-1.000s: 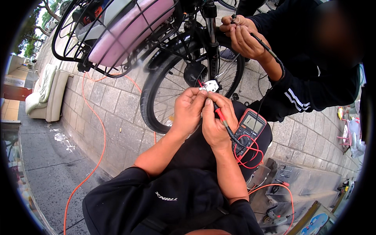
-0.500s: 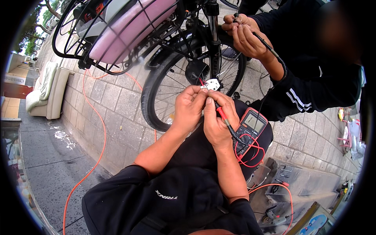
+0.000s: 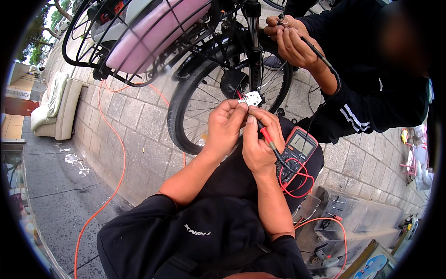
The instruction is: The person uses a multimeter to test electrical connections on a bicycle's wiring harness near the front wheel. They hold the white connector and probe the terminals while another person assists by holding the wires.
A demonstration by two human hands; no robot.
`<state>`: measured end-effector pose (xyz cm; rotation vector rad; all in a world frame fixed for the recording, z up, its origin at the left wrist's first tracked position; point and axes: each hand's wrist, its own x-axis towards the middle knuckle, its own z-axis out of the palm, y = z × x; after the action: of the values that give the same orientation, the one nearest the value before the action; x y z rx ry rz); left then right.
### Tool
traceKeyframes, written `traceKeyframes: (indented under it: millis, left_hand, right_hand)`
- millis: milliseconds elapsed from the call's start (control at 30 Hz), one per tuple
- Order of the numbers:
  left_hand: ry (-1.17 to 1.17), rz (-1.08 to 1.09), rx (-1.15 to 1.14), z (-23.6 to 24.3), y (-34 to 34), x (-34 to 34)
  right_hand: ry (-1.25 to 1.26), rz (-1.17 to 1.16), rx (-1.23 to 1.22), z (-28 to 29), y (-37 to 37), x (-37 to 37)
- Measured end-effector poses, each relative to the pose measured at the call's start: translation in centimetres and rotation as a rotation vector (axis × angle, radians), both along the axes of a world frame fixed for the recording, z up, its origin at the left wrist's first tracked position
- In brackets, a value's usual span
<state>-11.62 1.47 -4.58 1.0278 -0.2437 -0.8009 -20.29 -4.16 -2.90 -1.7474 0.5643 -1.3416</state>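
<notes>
My left hand is closed on a small white circuit board, pinched between thumb and fingertips; thin red wires run from it. In my right hand is a red and black multimeter probe, gripped with its end toward the board. My fingers hide its tip, so contact cannot be made out. A dark multimeter with a red rim rests on my thigh, its red lead looped over it. At the upper right another person's hands hold a small dark piece and a black probe or cable.
A bicycle's front wheel stands just beyond my hands, under a black wire basket holding a pink bundle. An orange hose crosses the paving. A beige armchair is at left; tools lie on a step at right.
The white board has shifted slightly right and turned a little in my fingers. My right hand and the probe have barely moved. The other person's hands stay in place.
</notes>
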Motion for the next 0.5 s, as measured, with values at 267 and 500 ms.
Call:
traceKeyframes:
  millis: [267, 500]
  left_hand:
    - [0.001, 0.007, 0.007, 0.03, -0.05, -0.05]
    - [-0.020, 0.012, 0.020, 0.20, -0.08, -0.19]
  right_hand:
    - [0.008, -0.007, 0.001, -0.01, 0.05, 0.01]
    - [0.015, -0.010, -0.011, 0.00, 0.00, 0.01]
